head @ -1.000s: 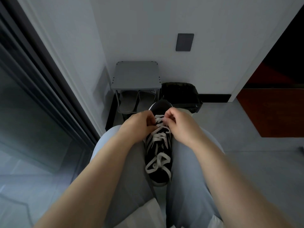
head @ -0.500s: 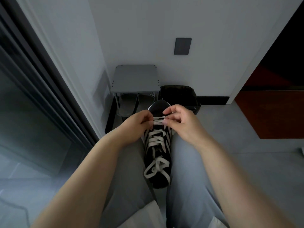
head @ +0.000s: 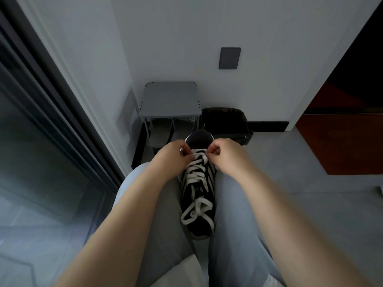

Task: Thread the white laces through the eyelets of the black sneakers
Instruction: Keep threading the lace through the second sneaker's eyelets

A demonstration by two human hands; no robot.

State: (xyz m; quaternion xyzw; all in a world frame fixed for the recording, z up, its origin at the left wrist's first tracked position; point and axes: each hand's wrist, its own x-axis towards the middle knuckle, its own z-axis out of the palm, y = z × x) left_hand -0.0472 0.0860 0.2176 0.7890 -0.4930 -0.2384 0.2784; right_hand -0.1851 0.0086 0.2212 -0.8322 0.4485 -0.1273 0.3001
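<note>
A black sneaker (head: 198, 195) with white side stripes lies wedged between the person's thighs (head: 234, 214), which are clad in pale trousers. Its toe points away toward the wall and its heel sits nearer the body. The white lace (head: 195, 176) crosses back and forth up the middle of the shoe, and its slack ends lie in loose loops over the heel end. The left hand (head: 173, 155) pinches the lace with curled fingers at the left end of the farthest bar, close to the toe. The right hand (head: 226, 157) pinches it the same way at the right end, so the two hands sit just either side of the shoe. Beyond the toe a small grey stool (head: 171, 99) stands against the wall with grey slippers (head: 163, 131) beneath it. A black bin (head: 226, 121) is just to the stool's right.
</note>
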